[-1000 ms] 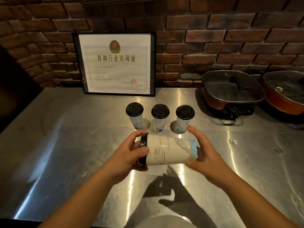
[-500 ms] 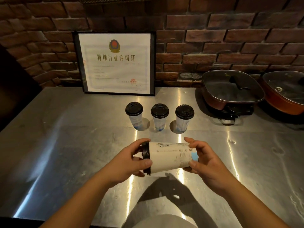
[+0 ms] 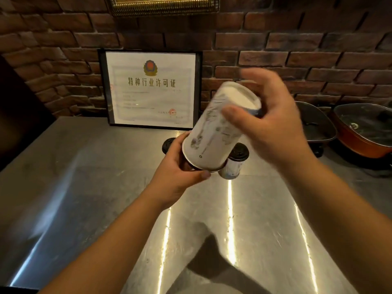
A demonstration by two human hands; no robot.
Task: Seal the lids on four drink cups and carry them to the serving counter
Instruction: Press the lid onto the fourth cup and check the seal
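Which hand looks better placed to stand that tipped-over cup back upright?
Probably the right hand: it grips the cup at its raised base. The left hand cradles the lid end below.

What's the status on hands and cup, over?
Left hand grips lid end; right hand holds base. Held cup tipped lid-down. Nothing in the way.
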